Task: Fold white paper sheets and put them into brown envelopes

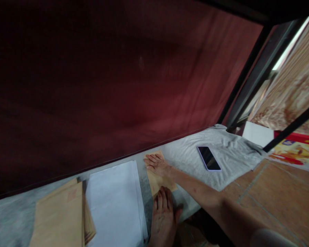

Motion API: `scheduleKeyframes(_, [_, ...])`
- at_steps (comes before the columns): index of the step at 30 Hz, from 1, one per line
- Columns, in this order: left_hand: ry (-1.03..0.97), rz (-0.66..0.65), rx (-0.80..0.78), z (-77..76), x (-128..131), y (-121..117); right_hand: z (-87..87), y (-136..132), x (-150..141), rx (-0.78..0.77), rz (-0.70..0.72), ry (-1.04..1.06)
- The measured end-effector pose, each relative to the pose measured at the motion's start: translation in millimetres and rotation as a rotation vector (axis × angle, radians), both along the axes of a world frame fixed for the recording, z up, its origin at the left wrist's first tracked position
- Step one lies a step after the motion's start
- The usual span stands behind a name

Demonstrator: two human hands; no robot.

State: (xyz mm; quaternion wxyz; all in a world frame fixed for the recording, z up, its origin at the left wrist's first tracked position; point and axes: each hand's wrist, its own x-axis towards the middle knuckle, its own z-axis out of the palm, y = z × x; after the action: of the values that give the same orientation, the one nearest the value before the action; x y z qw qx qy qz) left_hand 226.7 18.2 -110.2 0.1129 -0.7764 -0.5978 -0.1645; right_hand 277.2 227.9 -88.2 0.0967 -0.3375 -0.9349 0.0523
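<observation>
Beyond the right hand (157,165) stands a large, dark red, smooth panel (92,85). Under both hands is the table (187,147), covered with grey cloth. To the left of the left hand (164,214) lies a stack of white paper sheets (113,206), and farther left is a pile of brown paper envelopes (59,212). Directly below the hands is one light-brown flat paper piece (154,181). The right hand is spread flat on its far part, and the left hand's fingers are at its near end; neither hand grasps. For good pressing, I think the right palm should hold firmly while the left fingers smooth evenly, so the paper does not slide or crease. Right of the right hand rests a black-screened phone with a purple edge (209,159).
</observation>
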Motion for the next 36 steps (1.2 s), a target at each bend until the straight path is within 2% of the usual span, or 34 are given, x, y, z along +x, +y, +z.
scheduleKeyframes(4, [-0.028, -0.022, 0.005, -0.9, -1, 0, 2.7, 15, -10, 0.018, -0.099, -0.019])
scheduleKeyframes(7, [-0.037, 0.003, -0.033, 2.2, 0, 0, 1.0, 11, -9, 0.011, -0.133, -0.003])
scheduleKeyframes(13, [-0.015, 0.022, -0.059, 11.3, 2, -2, -4.5, -28, 24, -0.121, -0.021, 0.027])
scheduleKeyframes(19, [-0.005, 0.023, -0.080, 14.8, 1, -1, 4.1, -83, 76, -0.340, 0.097, 0.053])
scheduleKeyframes(23, [-0.001, 0.006, -0.066, 18.0, -2, 2, 8.1, -112, 97, -0.438, 0.087, 0.060])
scheduleKeyframes(27, [0.018, 0.000, -0.066, 19.8, -6, 2, 9.9, -128, 107, -0.472, 0.077, 0.069])
scheduleKeyframes(32, [0.059, 0.098, -0.146, 21.1, -9, -3, 14.5, -136, 118, -0.492, 0.080, 0.041])
scheduleKeyframes(36, [0.129, 0.122, -0.177, 26.9, -9, -8, 17.2, -140, 128, -0.487, 0.065, 0.038])
